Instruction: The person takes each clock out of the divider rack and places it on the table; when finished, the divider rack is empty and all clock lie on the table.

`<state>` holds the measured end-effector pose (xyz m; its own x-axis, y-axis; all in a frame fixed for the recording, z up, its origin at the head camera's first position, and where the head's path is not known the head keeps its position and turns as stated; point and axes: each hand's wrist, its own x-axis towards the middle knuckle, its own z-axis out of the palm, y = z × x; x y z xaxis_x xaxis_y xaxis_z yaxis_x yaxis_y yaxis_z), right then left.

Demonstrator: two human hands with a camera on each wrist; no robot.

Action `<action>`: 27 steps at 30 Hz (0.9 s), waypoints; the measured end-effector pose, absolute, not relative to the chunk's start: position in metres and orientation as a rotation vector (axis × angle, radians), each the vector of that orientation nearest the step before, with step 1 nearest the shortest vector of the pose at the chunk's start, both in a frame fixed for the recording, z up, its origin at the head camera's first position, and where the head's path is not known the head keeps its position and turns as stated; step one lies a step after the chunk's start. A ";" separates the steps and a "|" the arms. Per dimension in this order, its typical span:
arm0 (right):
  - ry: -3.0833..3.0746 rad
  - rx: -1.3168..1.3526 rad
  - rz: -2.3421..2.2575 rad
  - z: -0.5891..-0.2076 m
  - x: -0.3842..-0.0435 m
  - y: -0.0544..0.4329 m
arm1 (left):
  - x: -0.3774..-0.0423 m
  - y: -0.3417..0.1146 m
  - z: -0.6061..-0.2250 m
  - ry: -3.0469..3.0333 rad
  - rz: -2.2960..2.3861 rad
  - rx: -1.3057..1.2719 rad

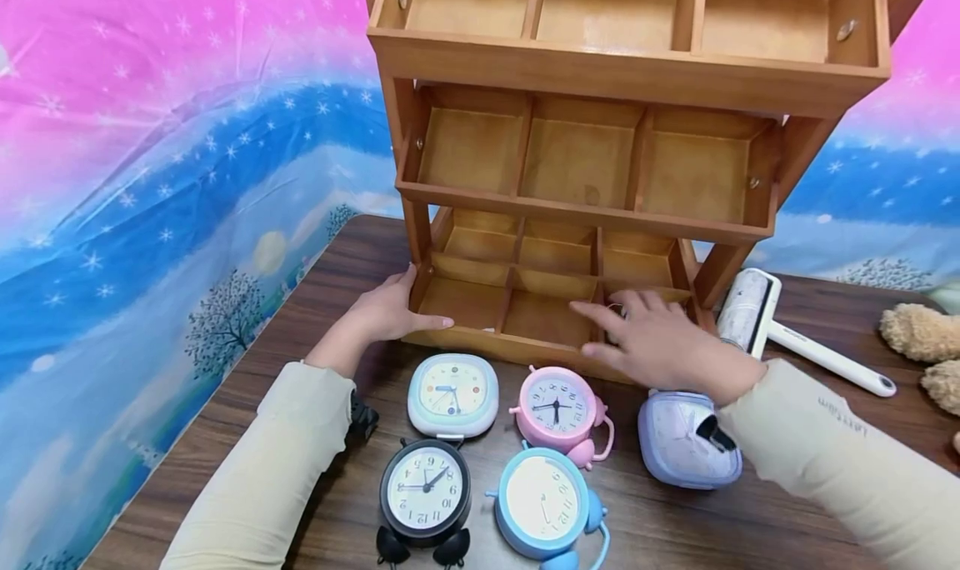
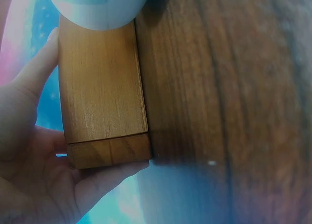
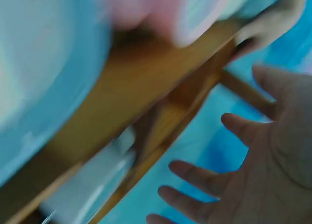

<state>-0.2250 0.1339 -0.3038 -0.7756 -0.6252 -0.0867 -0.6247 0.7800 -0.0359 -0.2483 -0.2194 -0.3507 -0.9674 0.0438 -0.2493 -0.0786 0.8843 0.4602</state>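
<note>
A wooden three-tier shelf (image 1: 570,207) with divided compartments stands on the table. At the left end of its lowest tier, my left hand (image 1: 386,307) grips the front corner, thumb over the front board; the left wrist view shows the fingers around that end. My right hand (image 1: 656,337) hovers over the lowest tier's right compartment, its fingers spread. Inside that compartment is a pale bluish-white object (image 3: 97,182), blurred and mostly hidden by the hand in the head view. Before the shelf are a white-blue clock (image 1: 453,395), a pink alarm clock (image 1: 557,406) and a lavender clock (image 1: 686,449).
Closer in are a black alarm clock (image 1: 425,487) and a light blue alarm clock (image 1: 543,503). A white lint roller (image 1: 795,337) lies right of the shelf, with brown plush (image 1: 922,332) beyond it. A printed cloth (image 1: 187,178) hangs along the table's left edge and behind.
</note>
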 end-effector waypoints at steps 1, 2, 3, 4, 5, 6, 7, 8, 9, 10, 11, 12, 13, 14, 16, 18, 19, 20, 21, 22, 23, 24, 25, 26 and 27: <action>2.884 -0.917 0.023 -0.305 -0.233 0.139 | -0.248 -0.219 -0.351 2.798 0.699 -0.030; 2.885 -0.827 0.038 -0.307 -0.240 0.144 | -0.248 -0.219 -0.352 2.796 0.697 -0.032; 2.879 -0.742 0.059 -0.309 -0.246 0.149 | -0.248 -0.219 -0.352 2.794 0.699 -0.034; 2.871 -0.672 0.076 -0.311 -0.251 0.153 | -0.248 -0.219 -0.352 2.792 0.700 -0.034; 2.862 -0.622 0.080 -0.313 -0.255 0.158 | -0.248 -0.219 -0.352 2.790 0.698 -0.033; 2.855 -0.582 0.080 -0.315 -0.259 0.161 | -0.248 -0.219 -0.351 2.789 0.698 -0.029; 2.847 -0.556 0.072 -0.316 -0.262 0.164 | -0.248 -0.219 -0.351 2.790 0.698 -0.027; 2.844 -0.549 0.059 -0.318 -0.265 0.167 | -0.248 -0.219 -0.351 2.791 0.696 -0.025; 2.849 -0.554 0.051 -0.319 -0.268 0.169 | -0.248 -0.219 -0.350 2.792 0.698 -0.024; 2.855 -0.565 0.045 -0.319 -0.270 0.170 | -0.248 -0.219 -0.350 2.794 0.697 -0.023; 2.863 -0.577 0.039 -0.320 -0.272 0.171 | -0.248 -0.219 -0.349 2.797 0.696 -0.024; 2.869 -0.587 0.036 -0.321 -0.273 0.171 | -0.248 -0.219 -0.350 2.799 0.694 -0.023; 2.876 -0.598 0.033 -0.321 -0.274 0.172 | -0.248 -0.219 -0.350 2.798 0.693 -0.022; 2.881 -0.607 0.038 -0.321 -0.274 0.173 | -0.248 -0.219 -0.350 2.796 0.696 -0.022; 2.888 -0.607 0.042 -0.320 -0.273 0.174 | -0.248 -0.219 -0.351 2.791 0.701 -0.021; 2.897 -0.609 0.033 -0.318 -0.271 0.175 | -0.249 -0.219 -0.352 2.786 0.703 -0.017; 2.906 -0.614 0.031 -0.316 -0.271 0.176 | -0.248 -0.219 -0.352 2.785 0.708 -0.018; 2.917 -0.620 0.036 -0.314 -0.270 0.177 | -0.248 -0.219 -0.352 2.786 0.710 -0.019; 2.932 -0.627 0.041 -0.311 -0.268 0.179 | -0.248 -0.219 -0.352 2.788 0.711 -0.020; 2.949 -0.632 0.048 -0.308 -0.267 0.179 | -0.248 -0.219 -0.352 2.789 0.713 -0.020; 2.967 -0.642 0.058 -0.304 -0.265 0.181 | -0.249 -0.219 -0.351 2.791 0.712 -0.020; 2.987 -0.651 0.074 -0.299 -0.263 0.182 | -0.248 -0.219 -0.351 2.792 0.710 -0.020; 3.008 -0.662 0.093 -0.294 -0.260 0.183 | -0.248 -0.220 -0.350 2.792 0.708 -0.020; 3.029 -0.671 0.103 -0.289 -0.256 0.183 | -0.248 -0.220 -0.350 2.793 0.705 -0.020; 3.049 -0.678 0.116 -0.284 -0.250 0.184 | -0.248 -0.220 -0.349 2.794 0.703 -0.017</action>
<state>-0.2504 0.1842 -0.2836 -0.9057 -0.4227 -0.0314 -0.4239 0.9031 0.0692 -0.2484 -0.2198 -0.3490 -0.9662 0.0516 -0.2527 -0.0741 0.8829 0.4637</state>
